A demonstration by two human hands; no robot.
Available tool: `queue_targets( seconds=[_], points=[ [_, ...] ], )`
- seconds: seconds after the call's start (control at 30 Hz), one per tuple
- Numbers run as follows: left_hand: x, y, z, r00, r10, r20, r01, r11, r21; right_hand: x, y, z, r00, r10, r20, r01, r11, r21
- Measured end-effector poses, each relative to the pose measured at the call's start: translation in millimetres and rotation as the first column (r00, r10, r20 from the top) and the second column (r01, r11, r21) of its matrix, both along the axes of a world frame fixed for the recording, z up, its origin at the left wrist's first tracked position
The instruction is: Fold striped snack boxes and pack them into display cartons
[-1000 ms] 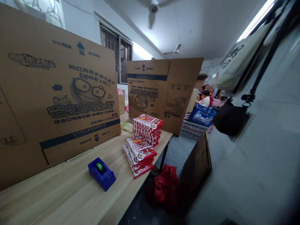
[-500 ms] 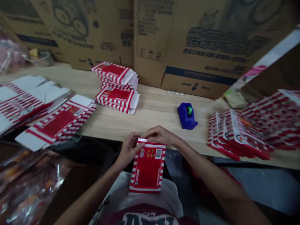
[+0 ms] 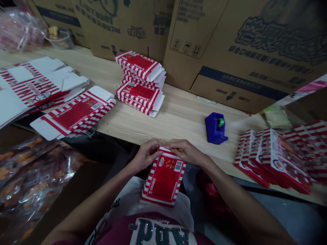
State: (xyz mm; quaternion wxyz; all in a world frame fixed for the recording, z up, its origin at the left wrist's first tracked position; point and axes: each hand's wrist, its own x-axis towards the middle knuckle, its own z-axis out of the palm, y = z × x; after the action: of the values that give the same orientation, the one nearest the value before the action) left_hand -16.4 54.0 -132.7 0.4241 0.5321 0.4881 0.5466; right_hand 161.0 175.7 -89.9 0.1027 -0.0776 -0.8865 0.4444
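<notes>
At the wooden workbench [image 3: 178, 115] fronting upright cardboard cartons [image 3: 224, 44], your left hand [image 3: 146, 156] and right hand [image 3: 186, 151] pinch the top end of the red-and-white striped box [image 3: 164, 177], which extends below your fingers.

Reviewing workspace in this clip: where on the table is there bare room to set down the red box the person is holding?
For the red box, bare wood shows on the table between the stacked boxes and the tape dispenser, and in front of the dispenser, past the right hand. The left end is crowded with flat box blanks, the right end with leaning boxes.
</notes>
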Motion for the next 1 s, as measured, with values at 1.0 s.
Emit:
queue_targets(
  seconds=[1.0],
  points=[
    [6.1,5.6,1.1,0.85,-0.2,0.487,0.316,0.934,-0.167,-10.7,2.2,27.8,0.991,0.12,0.059,-0.133,0.941,0.312]
  ],
)
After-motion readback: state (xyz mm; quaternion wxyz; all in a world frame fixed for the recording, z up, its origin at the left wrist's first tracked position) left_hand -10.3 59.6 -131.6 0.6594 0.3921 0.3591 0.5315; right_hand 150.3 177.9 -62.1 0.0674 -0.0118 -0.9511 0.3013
